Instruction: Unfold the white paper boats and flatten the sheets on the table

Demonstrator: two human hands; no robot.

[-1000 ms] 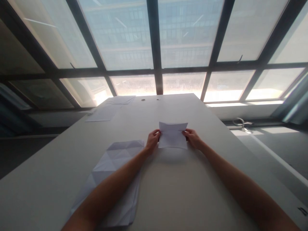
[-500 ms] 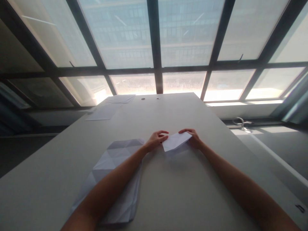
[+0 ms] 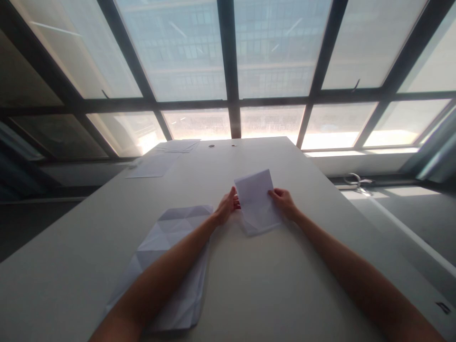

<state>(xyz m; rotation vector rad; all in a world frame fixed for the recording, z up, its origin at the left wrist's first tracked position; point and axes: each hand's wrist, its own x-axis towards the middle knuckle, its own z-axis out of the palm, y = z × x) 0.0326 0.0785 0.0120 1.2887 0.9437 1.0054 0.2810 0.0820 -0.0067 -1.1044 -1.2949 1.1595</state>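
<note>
A folded sheet of white paper (image 3: 257,202) is held tilted up over the table, its broad face toward me. My right hand (image 3: 284,201) pinches its right edge, thumb in front and the other fingers partly behind. Beside the left edge is my left hand (image 3: 227,207), thumb raised and fingers apart; the fingertips are at the edge, and whether they touch it is unclear. Under my left forearm lies a stack of creased white paper (image 3: 185,266), partly covered by the arm.
The long white table (image 3: 249,285) runs away toward large dark-framed windows. More flat white sheets (image 3: 153,165) lie at its far left. A small round hole (image 3: 211,146) shows near the far end. Silvery looped material (image 3: 357,183) sits beyond the right edge.
The folded paper has swung from nearly flat to raised, showing its broad face. My left hand has loosened from its left corner, thumb now upward; my right hand still grips the right side.
</note>
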